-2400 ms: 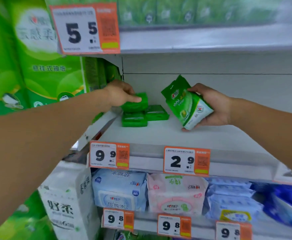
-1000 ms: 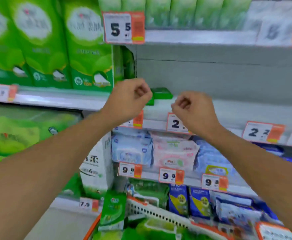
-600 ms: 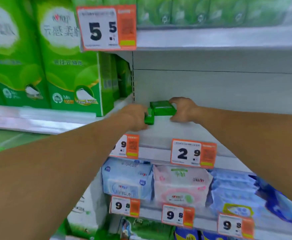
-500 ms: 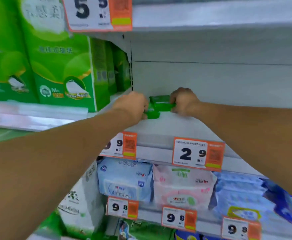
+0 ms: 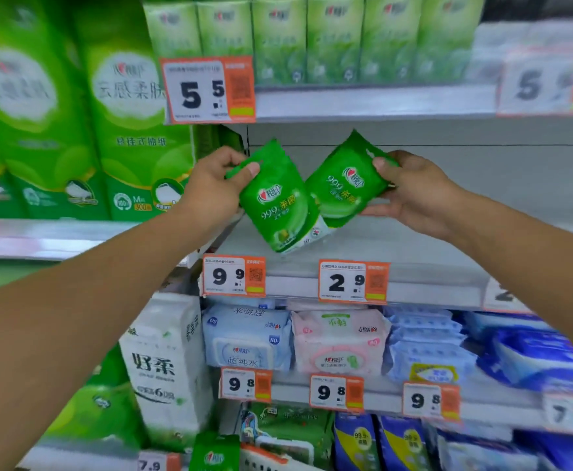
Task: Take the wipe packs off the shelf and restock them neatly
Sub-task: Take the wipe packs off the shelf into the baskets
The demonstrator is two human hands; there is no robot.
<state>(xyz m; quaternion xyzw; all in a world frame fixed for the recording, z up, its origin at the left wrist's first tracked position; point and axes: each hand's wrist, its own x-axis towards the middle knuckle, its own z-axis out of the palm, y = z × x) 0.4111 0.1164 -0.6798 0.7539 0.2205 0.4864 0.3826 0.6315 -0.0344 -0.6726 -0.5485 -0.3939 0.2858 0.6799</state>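
- At the middle grey metal shelf, both hands are raised clear of the shelf board, each carrying one pack.
- Left hand: thumb and curled fingers pinch the top corner of a flat green plastic wipe pack with white lettering, which hangs tilted with its lower edge just above the shelf front.
- Right hand: thumb on the face and fingers behind, gripping a second green plastic wipe pack of the same print, tilted the opposite way. The two packs overlap or touch at their inner edges; which cannot be told.
- Change noted: half a second ago both hands were pressed against packs lying flat at the back left of the shelf. The packs are now lifted off and turned face-out.
- No further green packs are visible on the shelf board; the area behind the held packs is hidden.
- Orange-and-white price tag reading 2.9 sits on the shelf edge directly below.
- Assessment: removal appears complete or nearly so; neat replacement, faces forward above that tag, is likely the outstanding step.
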